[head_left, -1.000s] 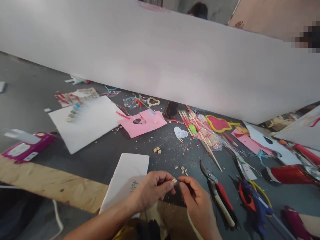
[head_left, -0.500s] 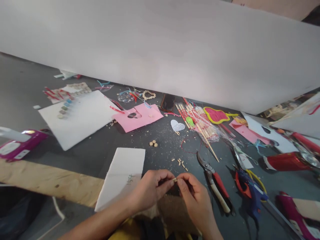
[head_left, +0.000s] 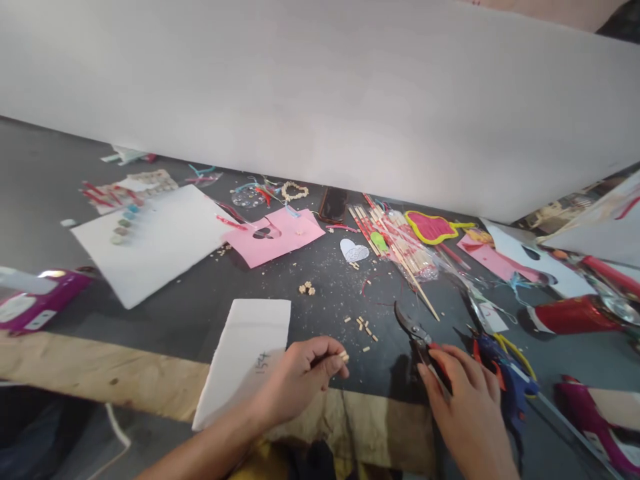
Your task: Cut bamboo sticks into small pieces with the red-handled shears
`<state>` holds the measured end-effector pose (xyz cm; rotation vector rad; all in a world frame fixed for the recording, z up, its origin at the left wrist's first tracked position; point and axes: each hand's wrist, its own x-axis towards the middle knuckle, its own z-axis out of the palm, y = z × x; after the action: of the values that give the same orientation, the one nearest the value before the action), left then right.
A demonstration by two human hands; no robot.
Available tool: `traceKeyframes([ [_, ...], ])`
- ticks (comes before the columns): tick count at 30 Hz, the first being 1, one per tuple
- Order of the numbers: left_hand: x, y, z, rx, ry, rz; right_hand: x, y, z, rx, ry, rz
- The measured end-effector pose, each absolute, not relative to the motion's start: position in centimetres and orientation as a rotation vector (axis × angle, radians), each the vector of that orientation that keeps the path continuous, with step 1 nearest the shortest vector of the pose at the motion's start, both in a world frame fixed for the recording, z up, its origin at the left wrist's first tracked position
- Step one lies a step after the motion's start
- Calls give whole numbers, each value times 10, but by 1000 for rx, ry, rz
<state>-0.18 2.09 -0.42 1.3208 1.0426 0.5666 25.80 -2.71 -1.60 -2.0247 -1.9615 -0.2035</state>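
Observation:
My left hand (head_left: 309,375) is closed in a pinch on a small piece of wooden stick (head_left: 344,357), just above the table's near edge. On the right, my right hand (head_left: 465,400) has its fingers around the handles of the pruning shears (head_left: 414,328), which lie on the dark table with their blades pointing away. Several short cut stick pieces (head_left: 367,327) are scattered between the two hands. A small cluster of joined pieces (head_left: 307,288) sits farther back. Under my left forearm lies a white foam block (head_left: 245,347) with handwriting on it.
Bundled chopsticks (head_left: 395,233) lie behind the shears, near a white paper heart (head_left: 354,251). A glue gun (head_left: 505,370) and a red can (head_left: 570,315) are at right. Pink paper (head_left: 280,233), a white sheet (head_left: 155,240) and a phone (head_left: 333,204) lie farther back.
My right hand has left the stick piece and moved right onto the shears' handles. My left hand keeps its pinch. Another cut piece now lies on the table near the others.

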Motion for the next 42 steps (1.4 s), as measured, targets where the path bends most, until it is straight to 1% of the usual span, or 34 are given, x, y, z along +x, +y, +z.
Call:
traceKeyframes([
  [3, -3, 22, -9, 1220, 956, 634, 276, -29, -32, -2070, -2052, -280],
  [6, -5, 23, -10, 1175, 912, 680, 280, -26, -37, -2099, -2062, -192],
  [8, -6, 24, -9, 1152, 907, 690, 279, -24, -32, -2106, -1991, -120],
  [11, -6, 25, -6, 1102, 907, 691, 271, -26, -17, -2046, -1742, 95],
  [13, -7, 27, -5, 1051, 916, 696, 261, -30, -9, -1967, -1602, 362],
  [15, -7, 29, -4, 1018, 915, 702, 250, -34, -5, -1886, -1597, 542],
  [16, -8, 30, -4, 1012, 909, 706, 245, -35, -5, -1846, -1649, 549],
  [23, -19, 37, 3, 1094, 920, 703, 223, -31, 1, -1405, -2282, 163],
  [28, -24, 39, 3, 1121, 896, 697, 223, -28, 5, -1349, -2438, -56],
  [37, -26, 37, 2, 1135, 855, 647, 220, -30, 5, -1456, -2468, -117],
  [42, -28, 37, 2, 1056, 827, 595, 225, -29, 6, -1408, -2504, -152],
])
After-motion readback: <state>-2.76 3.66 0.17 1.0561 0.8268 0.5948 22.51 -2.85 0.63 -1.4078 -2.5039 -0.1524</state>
